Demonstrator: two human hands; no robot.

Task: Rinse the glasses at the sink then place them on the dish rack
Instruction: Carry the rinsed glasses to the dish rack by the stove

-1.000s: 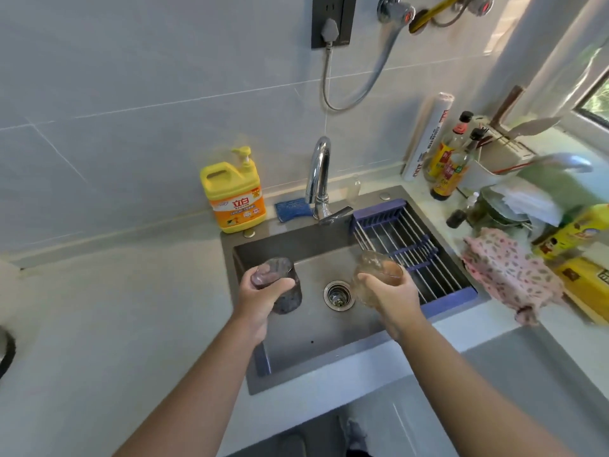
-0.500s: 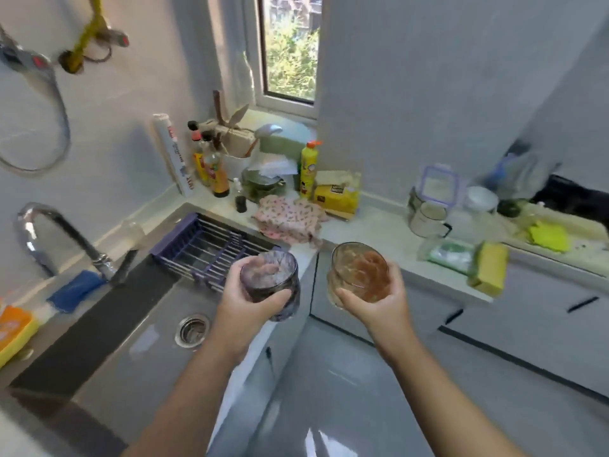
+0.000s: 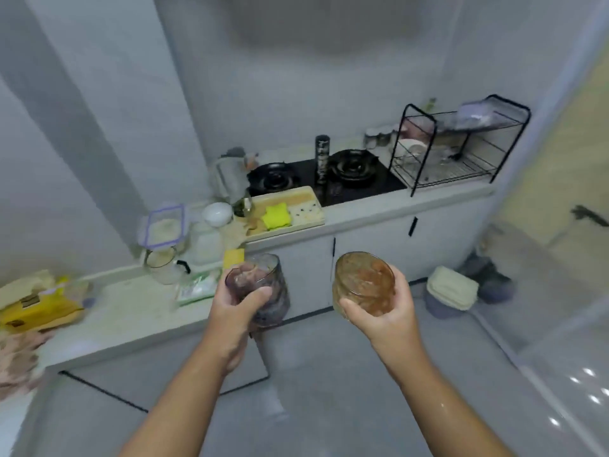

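My left hand (image 3: 235,308) grips a dark purple-tinted glass (image 3: 263,288), held upright in front of the counter. In my right hand (image 3: 385,311) is an amber glass (image 3: 362,283), tilted slightly with its mouth toward me. Both glasses hang over the grey floor, side by side and apart. A black wire dish rack (image 3: 458,150) stands on the far right end of the counter, beyond the stove, with plates and a container on it. The sink is out of view.
A black two-burner gas stove (image 3: 323,176) sits left of the rack, with a tall dark bottle (image 3: 322,156) on it. A cutting board (image 3: 283,209), kettle, containers and yellow packets crowd the L-shaped counter (image 3: 131,311). A lidded bin (image 3: 451,291) stands on the floor.
The view has swung right, away from the sink toward the stove and wire dish rack. Both hands still hold their glasses, now carried over the floor.
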